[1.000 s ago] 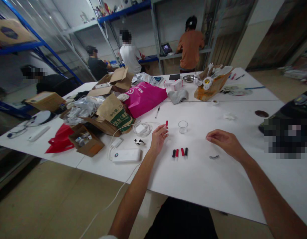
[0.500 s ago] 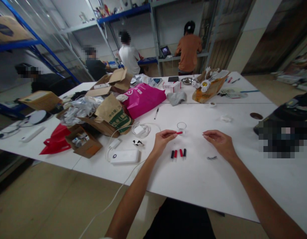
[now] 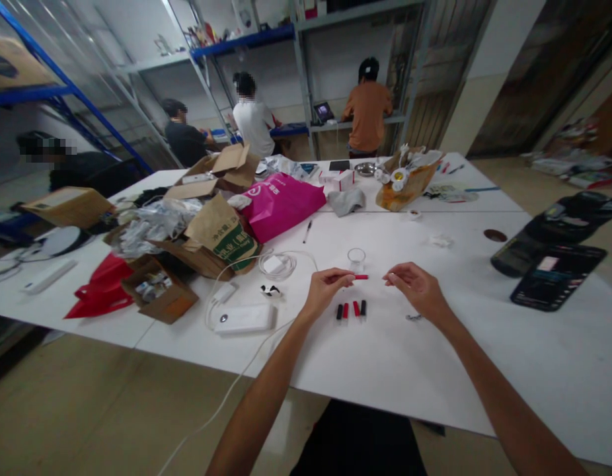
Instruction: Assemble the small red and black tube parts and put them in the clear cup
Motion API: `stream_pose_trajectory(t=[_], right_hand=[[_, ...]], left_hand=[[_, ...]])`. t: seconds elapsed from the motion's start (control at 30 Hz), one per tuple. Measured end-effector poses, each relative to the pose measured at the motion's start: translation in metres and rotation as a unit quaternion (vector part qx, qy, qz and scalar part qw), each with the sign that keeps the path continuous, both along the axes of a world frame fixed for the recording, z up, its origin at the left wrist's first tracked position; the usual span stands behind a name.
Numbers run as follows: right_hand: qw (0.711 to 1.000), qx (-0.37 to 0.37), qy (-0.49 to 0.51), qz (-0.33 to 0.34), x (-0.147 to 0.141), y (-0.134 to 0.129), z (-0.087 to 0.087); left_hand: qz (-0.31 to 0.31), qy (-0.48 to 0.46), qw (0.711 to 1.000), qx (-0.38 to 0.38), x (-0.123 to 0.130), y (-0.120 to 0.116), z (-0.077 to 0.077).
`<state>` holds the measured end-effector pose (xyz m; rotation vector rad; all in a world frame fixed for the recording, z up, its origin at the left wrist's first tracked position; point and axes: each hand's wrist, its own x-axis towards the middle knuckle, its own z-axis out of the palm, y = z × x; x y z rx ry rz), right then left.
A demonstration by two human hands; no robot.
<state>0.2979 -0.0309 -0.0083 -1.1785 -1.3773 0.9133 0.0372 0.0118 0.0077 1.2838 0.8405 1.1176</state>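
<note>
Head view: left hand [image 3: 326, 289] pinching red tube [image 3: 361, 277]; right hand [image 3: 419, 289] drawing closer, narrowing gap to tube, grip unclear.

A white table [image 3: 380, 377] stands on a smooth beige floor [image 3: 108, 390] that shows past its near edge and beyond its far right corner. Behind the far edge, grey metal shelving [image 3: 302, 86] with a blue shelf board [image 3: 244, 41] stands against a pale wall [image 3: 355, 56]. A blue-framed rack [image 3: 18, 96] rises beyond the left side, and a two-tone pillar [image 3: 499, 53] behind the far right corner.
</note>
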Motion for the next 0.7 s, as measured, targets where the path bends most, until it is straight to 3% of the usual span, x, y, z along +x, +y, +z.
stream_pose_trajectory(t=[0.2,0.47,0.7], right_hand=[[0.993,0.028,-0.111,0.036,-0.018,-0.015,0.011],[0.990,0.056,-0.131,-0.018,-0.026,-0.021,0.002],[0.985,0.103,-0.139,-0.021,-0.027,-0.025,0.012]], left_hand=[[-0.007,0.018,1.000,0.006,0.003,-0.002,-0.005],[-0.036,0.027,0.999,0.014,0.003,-0.003,-0.010],[-0.062,0.061,0.994,0.060,0.003,-0.005,-0.010]])
